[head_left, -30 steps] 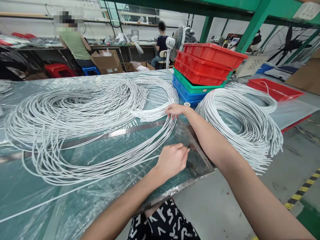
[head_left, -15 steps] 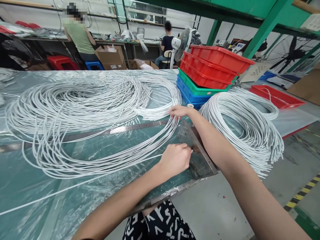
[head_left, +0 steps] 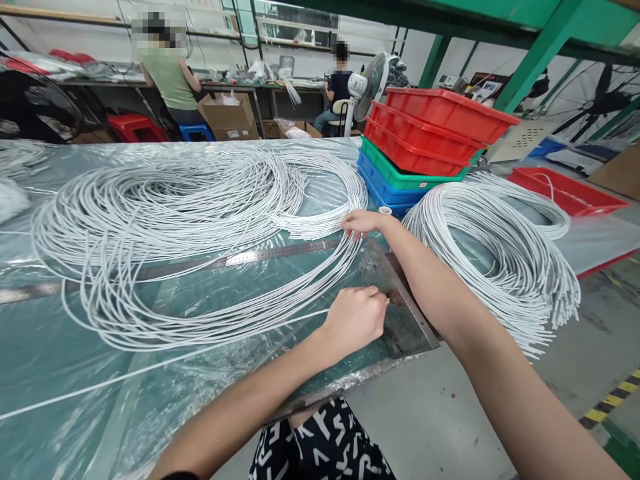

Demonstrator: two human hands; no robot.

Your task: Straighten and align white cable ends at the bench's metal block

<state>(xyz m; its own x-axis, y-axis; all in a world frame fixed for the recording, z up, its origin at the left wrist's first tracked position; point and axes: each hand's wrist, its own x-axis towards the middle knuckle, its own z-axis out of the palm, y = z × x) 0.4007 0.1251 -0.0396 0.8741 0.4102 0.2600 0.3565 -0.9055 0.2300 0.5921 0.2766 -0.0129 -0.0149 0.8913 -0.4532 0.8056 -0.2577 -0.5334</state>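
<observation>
1. Left hand [head_left: 356, 319]: grip curled shut near the bench's [head_left: 60, 373] front edge, pinching the end of a single white cable [head_left: 150, 368] that trails off to the left across the clear plastic sheet [head_left: 40, 347].
2. Right hand [head_left: 361, 222]: fingers spread lightly over the strands at the right edge of the big loose coil [head_left: 175, 220]; it touches them, but I cannot tell whether it pinches one.
3. Steel ruler [head_left: 260, 255] lies under the coil, running left to right; a rusty metal plate [head_left: 400, 313] sits between the hands.
4. Look: thin, round, white, smooth-jacketed cable, many overlapping loops, cut ends fanned.
5. Handling (judged): light, springy, somewhat slippery; strands tangle easily. Best taken by one free end and drawn out singly.
6. A second coil [head_left: 500, 253] lies right of the arm, stacked trays [head_left: 425, 143] behind.
</observation>
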